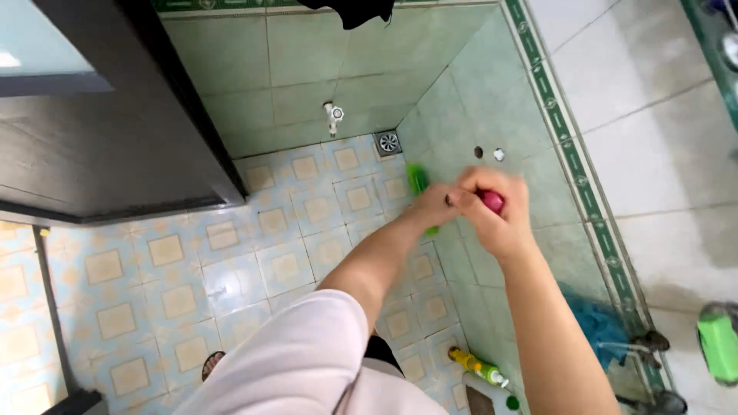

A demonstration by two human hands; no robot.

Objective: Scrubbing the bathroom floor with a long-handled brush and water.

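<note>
I look down into a tiled bathroom corner. My right hand (496, 211) is closed around a small pink-red rounded object (493, 201), perhaps a cap or lid. My left hand (437, 204) meets it from the left, fingers pinched at the same object. A green blurred item (417, 180), maybe a bottle or brush, sticks out behind my left hand; whether that hand holds it is unclear. Both forearms reach forward from a pale pink sleeve (304, 361).
A wall tap (334, 115) and a floor drain (388, 142) sit in the far corner. A dark door (115, 131) stands left. Below are a yellow-green bottle (477, 367), a blue cloth (600, 327) and a green object (719, 346) on a wall rack.
</note>
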